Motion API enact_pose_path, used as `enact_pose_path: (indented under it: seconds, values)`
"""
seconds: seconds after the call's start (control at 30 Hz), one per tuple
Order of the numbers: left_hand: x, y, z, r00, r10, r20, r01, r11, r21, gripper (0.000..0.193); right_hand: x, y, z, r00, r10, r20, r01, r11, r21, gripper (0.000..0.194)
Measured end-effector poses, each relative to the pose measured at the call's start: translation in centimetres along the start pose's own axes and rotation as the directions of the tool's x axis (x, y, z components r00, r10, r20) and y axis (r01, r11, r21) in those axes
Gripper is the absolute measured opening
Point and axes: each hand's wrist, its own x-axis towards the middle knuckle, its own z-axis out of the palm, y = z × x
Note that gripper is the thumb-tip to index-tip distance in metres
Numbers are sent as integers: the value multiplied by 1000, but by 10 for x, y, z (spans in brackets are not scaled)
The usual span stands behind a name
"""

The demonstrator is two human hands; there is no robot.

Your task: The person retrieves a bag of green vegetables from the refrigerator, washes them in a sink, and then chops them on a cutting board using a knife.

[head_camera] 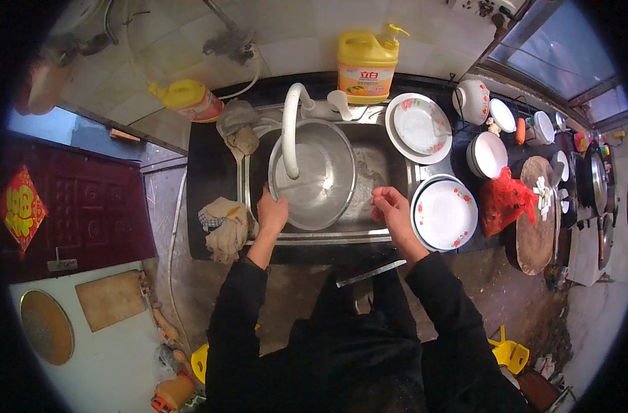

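Observation:
A round metal basin (pixel 319 201) sits in the stainless steel sink (pixel 368 165), beneath the curved white faucet (pixel 290 129). My left hand (pixel 272 211) grips the lower left side of its rim. Over the right part of the sink hangs my right hand (pixel 392 205), fingers loosely curled; nothing shows in it, though its palm is hidden. Close to that hand, white bowls with red flowers (pixel 445 214) are stacked on the counter. Behind them stand more flowered dishes (pixel 421 126). Crumpled cloths (pixel 226 229) lie left of the sink.
A yellow pump jug of dish soap (pixel 368 67) stands behind the sink, and another yellow bottle (pixel 193 100) at the back left. Rightward are a red plastic bag (pixel 505 201), a round wooden chopping board (pixel 533 242), a bowl (pixel 489 155) and a wok (pixel 596 178).

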Motion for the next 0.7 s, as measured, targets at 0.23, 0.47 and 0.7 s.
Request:
enact_pose_path:
  seconds: [0.23,0.47,0.7]
  values:
    - [-28,8,-34,940,286,-185,-188,888,419,72,44,-24,19,949,-309,63,312,891,-330,16]
    - [-23,-33,-67,829,229,-511,-139,968,208,68,88,-68,48,689,-623,371,615,231,-754,64]
    - [-26,-48,-4,931,-346,118,348,742,-573,60,109,-69,43,770,-448,455,540,77,-838,73]
